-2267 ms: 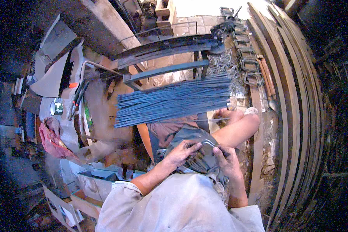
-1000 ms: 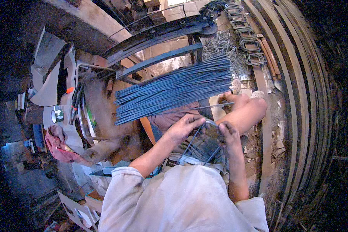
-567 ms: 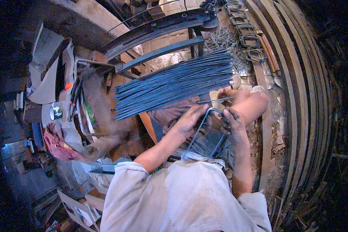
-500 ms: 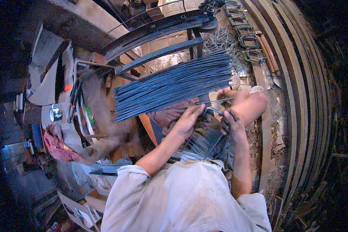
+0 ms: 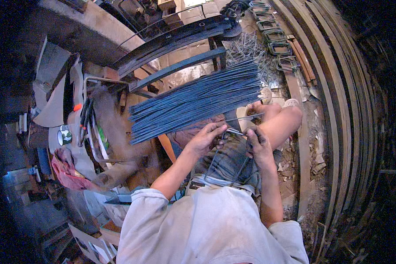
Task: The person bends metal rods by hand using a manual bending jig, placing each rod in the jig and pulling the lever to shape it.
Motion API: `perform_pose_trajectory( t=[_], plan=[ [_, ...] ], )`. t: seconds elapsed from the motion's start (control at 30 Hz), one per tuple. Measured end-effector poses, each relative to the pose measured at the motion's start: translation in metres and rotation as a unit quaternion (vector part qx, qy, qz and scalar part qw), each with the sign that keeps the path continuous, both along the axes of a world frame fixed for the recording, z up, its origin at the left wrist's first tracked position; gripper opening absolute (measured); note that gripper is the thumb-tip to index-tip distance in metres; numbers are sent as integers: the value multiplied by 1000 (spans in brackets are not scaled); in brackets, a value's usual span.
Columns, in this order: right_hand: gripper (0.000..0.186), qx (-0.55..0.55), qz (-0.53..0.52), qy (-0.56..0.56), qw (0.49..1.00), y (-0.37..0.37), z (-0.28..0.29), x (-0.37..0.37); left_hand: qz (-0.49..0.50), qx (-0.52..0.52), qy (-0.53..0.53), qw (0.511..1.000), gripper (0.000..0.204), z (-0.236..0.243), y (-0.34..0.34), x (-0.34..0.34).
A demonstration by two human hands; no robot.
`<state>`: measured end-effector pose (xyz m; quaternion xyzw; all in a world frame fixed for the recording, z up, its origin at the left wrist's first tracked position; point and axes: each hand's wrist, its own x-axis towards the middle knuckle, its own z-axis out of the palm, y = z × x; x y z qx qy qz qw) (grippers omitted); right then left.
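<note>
My left hand (image 5: 205, 141) grips the top left of a bent metal-rod frame (image 5: 236, 131) above my lap, its fingers curled round the rod. My right hand (image 5: 260, 147), with dark, dirty fingers, pinches the frame's top right corner. The lower part of the frame hangs over my dark shorts and reaches the waist of my pale shirt (image 5: 207, 224). Just beyond my hands a wide bundle of long blue-grey rods (image 5: 193, 99) lies crosswise, with a single rod running below it.
A dark metal stand (image 5: 176, 66) rises behind the bundle. Bent rectangular frames (image 5: 279, 48) line the right, near scattered short rods (image 5: 246, 48) and long timber planks (image 5: 334, 110). At left are cardboard sheets (image 5: 50, 75), long-handled tools (image 5: 86, 121), an enamel mug (image 5: 64, 135) and pink cloth (image 5: 70, 171).
Both hands have risen away from my body since the earliest frame, holding the metal piece. In the last half second they have shifted slightly left and down, with the frame still between them.
</note>
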<state>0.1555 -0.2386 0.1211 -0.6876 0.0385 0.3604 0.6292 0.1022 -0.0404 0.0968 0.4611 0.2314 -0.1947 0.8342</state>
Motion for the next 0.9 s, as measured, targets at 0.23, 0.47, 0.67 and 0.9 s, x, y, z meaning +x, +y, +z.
perform_pose_trajectory(
  t=[0.23, 0.47, 0.67, 0.9],
  plan=[
    [19, 70, 80, -91, 990, 2, 10, -7, -46, 132, -83, 987, 27, 32, 6, -14],
    [20, 55, 122, -111, 985, 4, 22, -11, -78, 543, -269, 792, 25, 60, 7, -37],
    [21, -1, 23, -72, 997, -1, -4, -5, -11, 589, -304, 748, 26, 54, -3, -38],
    [23, 42, 34, -86, 995, 0, 0, -1, 47, 251, -23, 966, 34, 35, -27, -9]
  ],
)
